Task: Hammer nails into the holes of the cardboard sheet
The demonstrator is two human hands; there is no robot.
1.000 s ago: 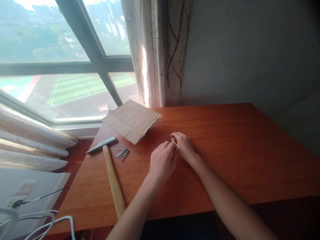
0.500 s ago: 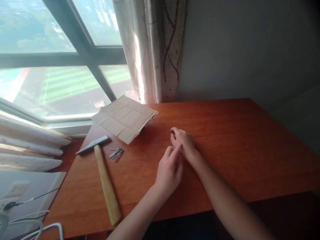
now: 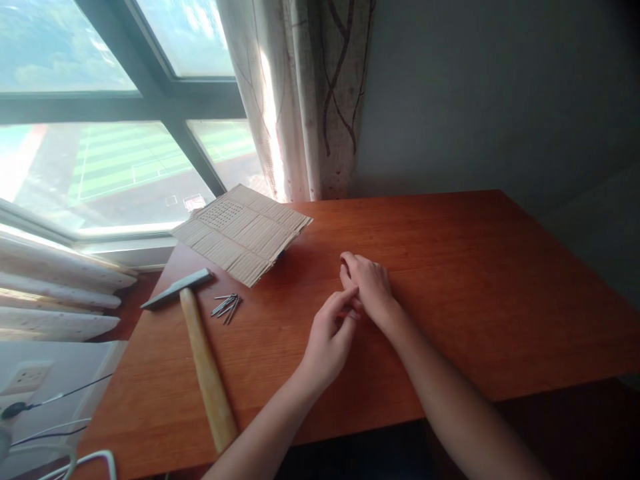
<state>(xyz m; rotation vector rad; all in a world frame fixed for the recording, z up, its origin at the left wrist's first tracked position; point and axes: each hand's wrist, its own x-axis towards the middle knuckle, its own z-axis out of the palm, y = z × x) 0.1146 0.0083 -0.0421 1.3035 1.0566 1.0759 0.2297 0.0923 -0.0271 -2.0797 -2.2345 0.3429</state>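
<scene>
My left hand [image 3: 330, 333] is held over the wooden table with its fingers loosely bent and the thumb apart, nothing visible in it. Its fingertips reach the side of my right hand [image 3: 369, 281], touching or nearly so. My right hand rests palm down on the table, fingers slightly curved and a gap at the thumb; I see no object in it. To the left lies a hammer [image 3: 207, 370] with a wooden handle, partly covered by my left forearm. Beside its head is a small pile of several nails [image 3: 227, 308].
A corrugated cardboard sheet [image 3: 245, 230] sits raised and tilted at the table's back left, on something mostly hidden. The table [image 3: 475, 300] reaches far to the right. A window and curtain [image 3: 295, 100] stand behind, with white cables [image 3: 95, 460] and a socket [image 3: 30, 377] at left.
My left hand has turned slightly and its thumb now shows apart from the fingers. My right hand stays nearly still. The view has shifted a little, so the hammer, nails and cardboard appear further left.
</scene>
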